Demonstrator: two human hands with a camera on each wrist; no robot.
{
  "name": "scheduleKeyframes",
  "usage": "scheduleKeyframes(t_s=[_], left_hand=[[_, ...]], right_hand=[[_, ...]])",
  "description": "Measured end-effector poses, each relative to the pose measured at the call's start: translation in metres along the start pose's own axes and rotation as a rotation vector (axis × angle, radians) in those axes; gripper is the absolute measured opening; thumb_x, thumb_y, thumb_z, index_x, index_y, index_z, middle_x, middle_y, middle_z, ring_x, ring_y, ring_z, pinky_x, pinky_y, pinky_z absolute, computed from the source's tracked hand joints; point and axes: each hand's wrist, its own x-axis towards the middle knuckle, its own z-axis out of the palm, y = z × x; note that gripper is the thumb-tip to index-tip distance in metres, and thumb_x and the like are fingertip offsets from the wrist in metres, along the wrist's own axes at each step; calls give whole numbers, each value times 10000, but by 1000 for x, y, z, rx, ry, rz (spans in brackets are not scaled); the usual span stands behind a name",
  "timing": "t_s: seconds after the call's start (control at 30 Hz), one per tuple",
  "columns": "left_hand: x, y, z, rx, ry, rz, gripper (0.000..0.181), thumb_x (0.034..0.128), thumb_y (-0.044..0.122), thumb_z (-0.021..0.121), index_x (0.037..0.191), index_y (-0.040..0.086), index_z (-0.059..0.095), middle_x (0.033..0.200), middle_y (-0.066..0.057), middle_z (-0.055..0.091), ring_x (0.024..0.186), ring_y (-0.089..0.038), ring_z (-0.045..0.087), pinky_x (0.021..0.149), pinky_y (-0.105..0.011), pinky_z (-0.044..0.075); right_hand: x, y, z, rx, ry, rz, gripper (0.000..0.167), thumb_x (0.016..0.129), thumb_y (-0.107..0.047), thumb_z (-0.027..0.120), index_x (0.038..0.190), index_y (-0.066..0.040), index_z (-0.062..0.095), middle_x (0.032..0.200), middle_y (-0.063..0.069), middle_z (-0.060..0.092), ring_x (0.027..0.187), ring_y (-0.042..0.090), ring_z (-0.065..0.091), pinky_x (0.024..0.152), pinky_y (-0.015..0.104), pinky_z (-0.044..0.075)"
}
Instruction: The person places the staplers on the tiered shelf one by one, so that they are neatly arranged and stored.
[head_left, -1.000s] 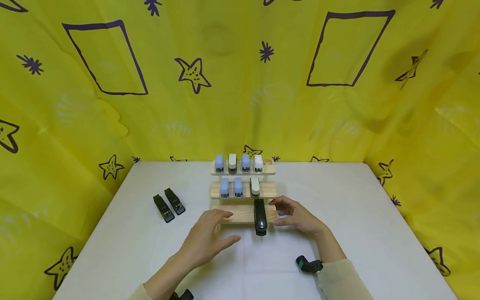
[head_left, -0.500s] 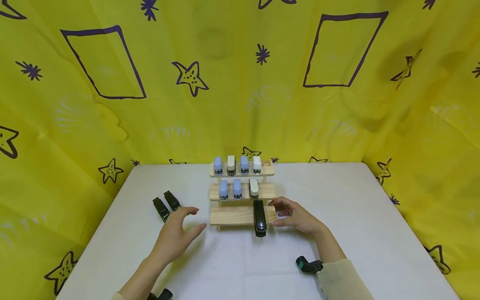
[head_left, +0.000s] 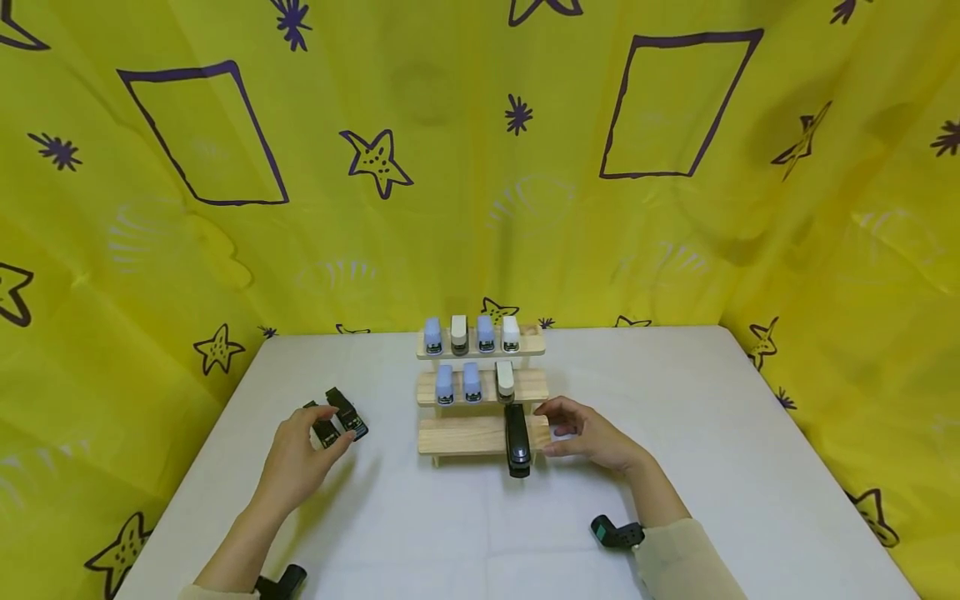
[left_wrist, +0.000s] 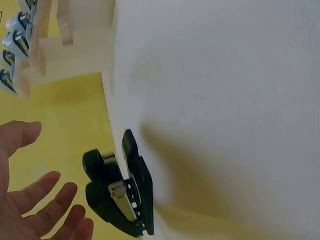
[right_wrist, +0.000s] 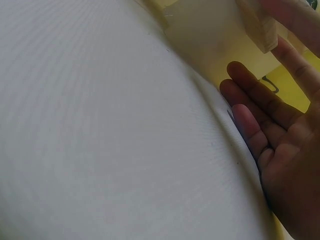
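Note:
My left hand (head_left: 295,462) hovers at two black staplers lying on the table at the left, the nearer stapler (head_left: 326,432) partly hidden by the fingers. In the left wrist view its fingers (left_wrist: 52,192) are apart from the staplers (left_wrist: 142,182), thumb spread. My right hand (head_left: 600,437) pinches the right end of the bottom shelf of a three-tier wooden rack (head_left: 457,437) between thumb and index finger; the right wrist view shows them on either side of the board end (right_wrist: 260,27). Another black stapler (head_left: 517,442) lies on that shelf, overhanging its front.
Blue staplers (head_left: 445,383) and a cream stapler (head_left: 505,381) stand on the middle shelf. The top shelf holds two more blue ones, a cream-and-grey stapler (head_left: 459,333) and a white stapler (head_left: 510,333). A yellow curtain (head_left: 450,208) hangs behind the white table (head_left: 637,375).
My left hand has moved left from in front of the rack to the two black staplers. The right hand stays at the shelf end.

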Motion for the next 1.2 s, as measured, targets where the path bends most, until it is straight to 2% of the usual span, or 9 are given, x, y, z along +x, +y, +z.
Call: scheduleKeyframes(t_s=[0.17, 0.37, 0.5, 0.6, 0.77, 1.0, 1.2], left_hand=[[5, -14, -4, 5, -46, -47, 645, 955, 377, 745, 1416, -23, 535, 1451, -299, 488, 1355, -531, 387, 1084, -684, 353], [15, -34, -7, 41, -192, -144, 912, 958, 506, 703, 1535, -92, 328, 1548, -393, 288, 1407, -606, 294, 1130, -726, 311], [22, -48, -6, 42, -261, -196, 992, 959, 529, 687, 1546, -144, 254, 1532, -449, 275, 1406, -630, 304, 1140, -720, 307], [25, -56, -5, 31, -274, -214, 1017, 960, 517, 690, 1533, -185, 231, 1511, -463, 314, 1400, -628, 330, 1145, -703, 316], [29, -61, -6, 33, -278, -218, 1086, 927, 572, 705, 1540, -184, 223, 1501, -462, 333, 1386, -627, 348, 1134, -703, 333], [38, -66, -8, 83, -284, -187, 1104, 874, 641, 725, 1538, -131, 299, 1468, -413, 390, 1338, -589, 406, 1091, -708, 371], [45, -69, -12, 66, -283, -165, 1100, 836, 664, 757, 1527, -86, 346, 1425, -370, 445, 1290, -547, 454, 1045, -698, 404]], right_hand=[[1, -1, 0, 1, -4, 15, 584, 821, -154, 877, 1333, -91, 603, 1413, 163, 575, 1195, 272, 566, 1010, 273, 479], [4, 0, 0, -12, -12, 21, 574, 827, -160, 874, 1329, -98, 604, 1428, 165, 565, 1187, 277, 557, 1014, 322, 471], [5, 1, 0, -3, -20, 12, 572, 834, -147, 867, 1335, -89, 598, 1411, 163, 570, 1172, 256, 564, 1000, 295, 477], [5, 2, 1, 3, -26, 2, 567, 840, -133, 861, 1338, -82, 595, 1389, 160, 579, 1157, 242, 573, 990, 281, 482], [5, 1, 1, 9, -24, 4, 561, 836, -124, 862, 1329, -74, 598, 1370, 164, 586, 1148, 237, 580, 987, 275, 485], [3, 1, -1, 9, -17, 6, 554, 842, -125, 856, 1329, -68, 598, 1352, 165, 595, 1136, 233, 586, 975, 261, 487], [2, 3, -2, -2, 1, 27, 563, 830, -131, 868, 1326, -99, 602, 1331, 72, 605, 1104, 232, 585, 943, 272, 497]])
